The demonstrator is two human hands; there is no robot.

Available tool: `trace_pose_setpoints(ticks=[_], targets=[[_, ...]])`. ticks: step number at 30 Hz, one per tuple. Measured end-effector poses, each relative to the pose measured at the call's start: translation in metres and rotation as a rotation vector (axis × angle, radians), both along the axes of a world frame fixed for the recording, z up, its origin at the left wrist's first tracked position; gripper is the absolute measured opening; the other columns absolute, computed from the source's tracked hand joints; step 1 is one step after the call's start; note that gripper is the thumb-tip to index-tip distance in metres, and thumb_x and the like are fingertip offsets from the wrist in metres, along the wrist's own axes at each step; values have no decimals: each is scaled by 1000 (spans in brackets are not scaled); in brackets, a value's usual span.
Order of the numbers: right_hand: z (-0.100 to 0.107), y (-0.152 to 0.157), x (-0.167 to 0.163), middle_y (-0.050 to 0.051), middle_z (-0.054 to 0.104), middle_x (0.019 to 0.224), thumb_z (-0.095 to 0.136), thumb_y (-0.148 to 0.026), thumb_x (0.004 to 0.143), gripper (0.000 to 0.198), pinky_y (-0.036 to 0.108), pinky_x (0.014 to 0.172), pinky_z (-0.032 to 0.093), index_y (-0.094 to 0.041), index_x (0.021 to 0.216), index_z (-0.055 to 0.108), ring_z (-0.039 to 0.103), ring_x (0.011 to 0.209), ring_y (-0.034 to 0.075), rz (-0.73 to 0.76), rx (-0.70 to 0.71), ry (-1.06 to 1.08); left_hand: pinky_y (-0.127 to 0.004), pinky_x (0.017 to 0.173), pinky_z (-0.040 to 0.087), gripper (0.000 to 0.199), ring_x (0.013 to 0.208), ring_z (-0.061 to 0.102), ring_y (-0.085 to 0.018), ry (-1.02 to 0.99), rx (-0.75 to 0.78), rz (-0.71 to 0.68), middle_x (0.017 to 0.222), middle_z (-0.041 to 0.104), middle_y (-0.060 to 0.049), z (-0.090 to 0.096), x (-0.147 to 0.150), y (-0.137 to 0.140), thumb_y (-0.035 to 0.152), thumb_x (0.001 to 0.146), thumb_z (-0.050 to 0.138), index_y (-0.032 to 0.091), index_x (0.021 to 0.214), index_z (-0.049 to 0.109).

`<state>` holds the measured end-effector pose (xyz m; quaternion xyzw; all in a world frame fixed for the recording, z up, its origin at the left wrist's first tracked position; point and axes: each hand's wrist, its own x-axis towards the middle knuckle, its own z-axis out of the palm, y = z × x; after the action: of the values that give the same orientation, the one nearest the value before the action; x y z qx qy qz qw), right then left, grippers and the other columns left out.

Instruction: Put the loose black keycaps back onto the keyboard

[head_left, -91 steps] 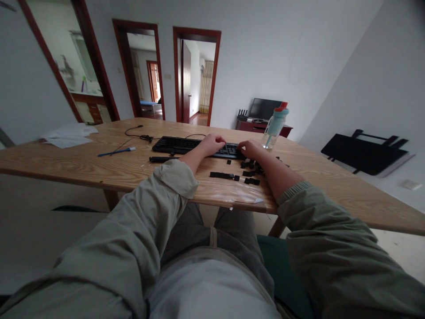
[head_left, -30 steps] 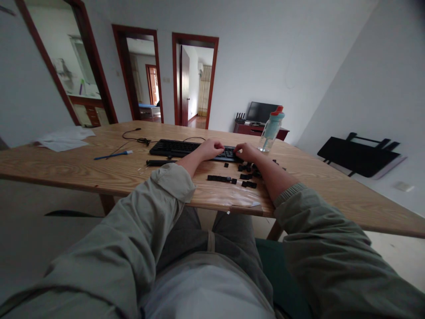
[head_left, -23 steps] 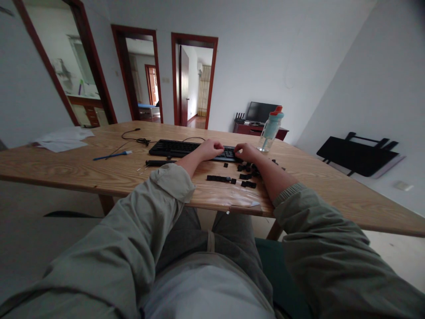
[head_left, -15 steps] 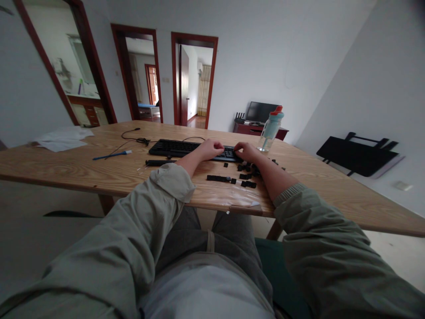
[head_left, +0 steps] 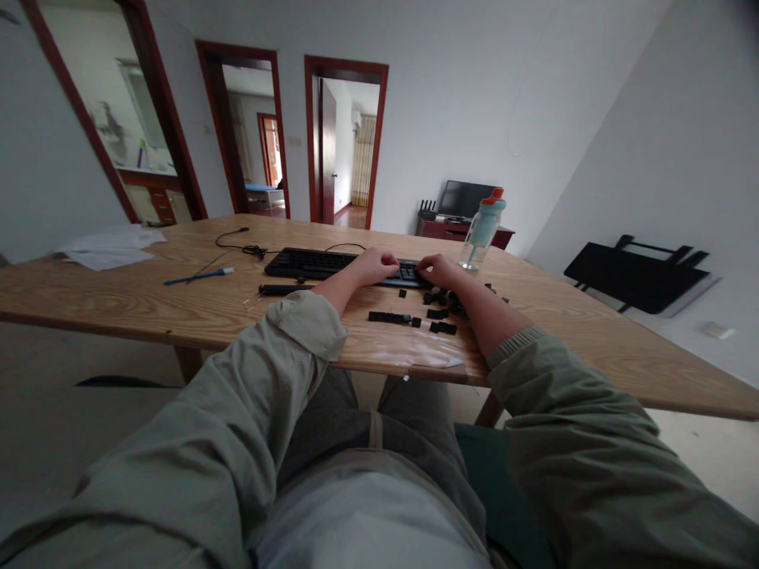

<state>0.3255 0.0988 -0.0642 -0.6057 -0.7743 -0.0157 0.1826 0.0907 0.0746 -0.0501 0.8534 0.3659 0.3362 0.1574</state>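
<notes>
A black keyboard (head_left: 302,262) lies across the table in front of me. Over its right part is my left hand (head_left: 378,266), fingers curled and pressed together. Whatever it may pinch is too small to make out. My right hand (head_left: 439,270) rests at the keyboard's right end, fingertips bent down onto it and closed; anything between them is hidden. Loose black keycaps (head_left: 436,297) lie in a pile beside my right forearm, partly covered by it. Closer to me is a row of black keycaps (head_left: 385,317), and one single keycap (head_left: 402,293) sits just below the keyboard.
A clear bottle (head_left: 480,233) with an orange-red lid stands behind my right hand. Left of the keyboard lie a blue brush-like tool (head_left: 198,276), a coiled cable (head_left: 254,251) and white paper (head_left: 110,246). A long black piece (head_left: 285,290) lies by my left forearm. Clear plastic (head_left: 409,352) covers the near edge.
Both hands keep nearly the same place and pose at the keyboard. The whole view has shifted very slightly; nothing on the table has visibly moved.
</notes>
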Motion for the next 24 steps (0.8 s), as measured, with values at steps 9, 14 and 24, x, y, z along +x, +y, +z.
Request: trace_pose_setpoints(ticks=[9, 14, 24], targets=[[2, -4, -3, 7, 76, 108, 59, -18, 86, 31, 26, 86, 50, -19, 112, 75, 69, 94, 19, 32, 14, -22, -27, 67, 44, 18, 67, 57, -15, 10, 2, -13, 72, 69, -3, 1, 0, -1, 25, 77, 59, 12, 76, 73], [0, 0, 0, 6, 76, 106, 60, -20, 85, 29, 26, 85, 49, -20, 109, 76, 69, 92, 19, 35, 41, -29, -27, 68, 44, 19, 67, 57, -15, 10, 1, -6, 73, 70, -3, 0, 0, 0, 25, 77, 59, 12, 79, 74], [0, 1, -1, 8, 75, 108, 57, -21, 89, 29, 28, 87, 49, -19, 111, 76, 69, 97, 21, 11, 23, -57, -28, 68, 43, 20, 69, 58, -15, 13, 9, -20, 75, 71, -4, -1, -1, 3, 24, 79, 60, 11, 83, 74]])
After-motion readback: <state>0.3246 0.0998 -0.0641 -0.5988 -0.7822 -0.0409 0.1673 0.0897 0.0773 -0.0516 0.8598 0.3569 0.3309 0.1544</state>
